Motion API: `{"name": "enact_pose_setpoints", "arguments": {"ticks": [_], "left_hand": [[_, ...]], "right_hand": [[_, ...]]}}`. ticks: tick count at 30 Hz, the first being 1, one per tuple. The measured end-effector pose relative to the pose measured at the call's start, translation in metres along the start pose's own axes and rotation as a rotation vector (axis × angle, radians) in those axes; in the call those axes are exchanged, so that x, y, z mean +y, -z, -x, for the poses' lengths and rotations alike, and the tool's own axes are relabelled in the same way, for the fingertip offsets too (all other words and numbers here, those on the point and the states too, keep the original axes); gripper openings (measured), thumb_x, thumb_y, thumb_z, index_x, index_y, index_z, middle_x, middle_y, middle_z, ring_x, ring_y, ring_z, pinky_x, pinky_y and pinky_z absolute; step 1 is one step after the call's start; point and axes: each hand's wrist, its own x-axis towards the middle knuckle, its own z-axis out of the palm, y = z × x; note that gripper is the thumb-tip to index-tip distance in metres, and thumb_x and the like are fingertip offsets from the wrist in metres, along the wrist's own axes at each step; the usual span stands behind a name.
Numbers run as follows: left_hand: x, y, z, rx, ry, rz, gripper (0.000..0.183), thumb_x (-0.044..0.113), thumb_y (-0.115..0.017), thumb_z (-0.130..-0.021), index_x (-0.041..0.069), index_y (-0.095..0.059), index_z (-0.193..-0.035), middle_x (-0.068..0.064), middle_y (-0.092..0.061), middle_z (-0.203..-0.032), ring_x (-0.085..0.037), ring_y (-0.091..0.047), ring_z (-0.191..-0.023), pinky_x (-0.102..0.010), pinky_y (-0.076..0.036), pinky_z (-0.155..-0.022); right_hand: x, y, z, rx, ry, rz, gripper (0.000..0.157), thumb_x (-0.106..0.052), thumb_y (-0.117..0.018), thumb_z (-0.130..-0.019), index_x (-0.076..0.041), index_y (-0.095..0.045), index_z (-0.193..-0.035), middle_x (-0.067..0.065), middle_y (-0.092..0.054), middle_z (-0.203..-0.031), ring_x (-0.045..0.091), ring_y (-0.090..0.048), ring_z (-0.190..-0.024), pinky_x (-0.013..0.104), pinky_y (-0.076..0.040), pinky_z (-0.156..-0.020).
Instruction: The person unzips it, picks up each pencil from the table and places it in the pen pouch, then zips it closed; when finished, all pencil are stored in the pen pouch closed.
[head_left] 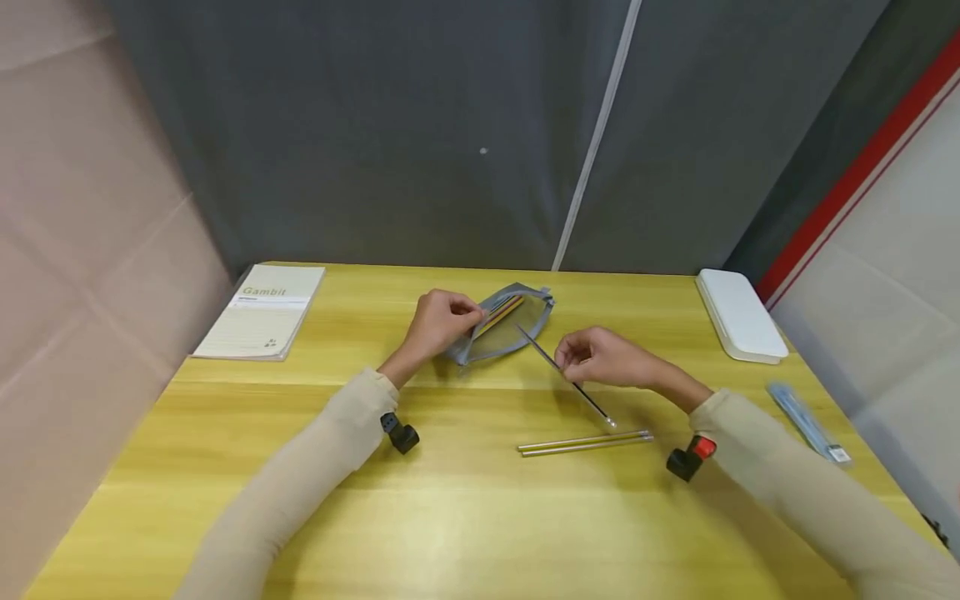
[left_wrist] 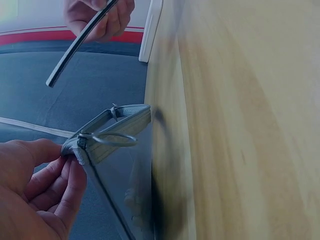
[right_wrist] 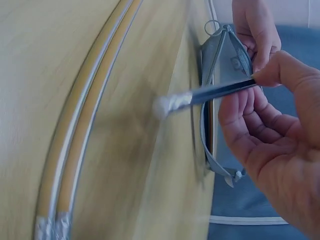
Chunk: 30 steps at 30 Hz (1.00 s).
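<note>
A grey see-through zip pencil case [head_left: 491, 353] stands unzipped on the table, with several pencils [head_left: 501, 317] inside. My left hand [head_left: 447, 321] pinches the left edge of its opening between thumb and fingers. In my right hand [head_left: 602, 357] a dark pencil [head_left: 590, 402] is pinched near its middle, above the table to the right of the case. Its plain end points toward the opening; the end with a silver ferrule and pale eraser [right_wrist: 172, 104] points back toward me. Two more pencils [head_left: 581, 444] lie side by side on the table below that hand.
A notebook [head_left: 258, 312] marked Gambit lies at the back left. On the right are a white case [head_left: 742, 315] and a light-blue packet [head_left: 808, 423]. A dark curtain [head_left: 375, 133] hangs behind the wooden table [head_left: 420, 517].
</note>
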Motion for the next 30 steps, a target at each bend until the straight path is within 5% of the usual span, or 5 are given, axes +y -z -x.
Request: {"name": "enact_pose_setpoints", "arguments": {"ticks": [9, 15, 19, 25, 30], "left_hand": [[-0.007, -0.009, 0.003, -0.013, -0.002, 0.009, 0.013, 0.02, -0.074, -0.091, 0.009, -0.081, -0.092, -0.007, -0.079, -0.084, -0.011, -0.07, -0.063, -0.03, -0.058, -0.066], [-0.009, -0.009, 0.002, -0.014, -0.01, 0.017, 0.014, 0.021, -0.073, -0.091, 0.009, -0.081, -0.09, -0.01, -0.078, -0.082, -0.012, -0.07, -0.062, -0.029, -0.057, -0.065], [-0.009, -0.007, 0.002, 0.005, 0.001, 0.013, 0.013, 0.022, -0.074, -0.09, 0.011, -0.081, -0.088, -0.008, -0.078, -0.077, -0.01, -0.069, -0.061, -0.026, -0.056, -0.063], [-0.01, -0.006, 0.003, 0.013, 0.014, 0.002, 0.012, 0.022, -0.074, -0.09, 0.012, -0.081, -0.088, -0.007, -0.078, -0.079, -0.013, -0.071, -0.063, -0.025, -0.055, -0.063], [-0.01, -0.006, 0.003, 0.017, 0.007, -0.007, 0.012, 0.02, -0.073, -0.09, 0.011, -0.081, -0.088, -0.005, -0.078, -0.08, -0.013, -0.071, -0.064, -0.025, -0.055, -0.063]], "right_hand": [[0.01, -0.016, -0.016, 0.025, -0.242, -0.519, 0.022, -0.007, -0.051, -0.098, 0.012, -0.056, -0.108, -0.001, -0.062, -0.087, 0.008, -0.062, -0.08, 0.025, -0.058, -0.079], [0.003, -0.018, -0.032, 0.105, -0.473, -0.965, 0.018, -0.009, -0.043, -0.103, 0.003, -0.054, -0.109, 0.006, -0.06, -0.09, 0.01, -0.064, -0.078, 0.02, -0.059, -0.075], [0.001, -0.015, -0.048, 0.123, -0.55, -1.197, 0.024, -0.01, -0.043, -0.106, 0.001, -0.062, -0.097, 0.011, -0.064, -0.089, 0.015, -0.066, -0.081, 0.024, -0.06, -0.079], [0.0, -0.012, -0.072, 0.153, -0.591, -1.313, 0.031, -0.005, -0.043, -0.105, 0.003, -0.066, -0.087, 0.016, -0.068, -0.086, 0.021, -0.07, -0.079, 0.028, -0.061, -0.079], [-0.006, -0.019, -0.094, 0.191, -0.623, -1.264, 0.018, -0.005, -0.045, -0.105, 0.006, -0.058, -0.11, 0.015, -0.065, -0.085, 0.022, -0.07, -0.076, 0.026, -0.061, -0.077]]}}
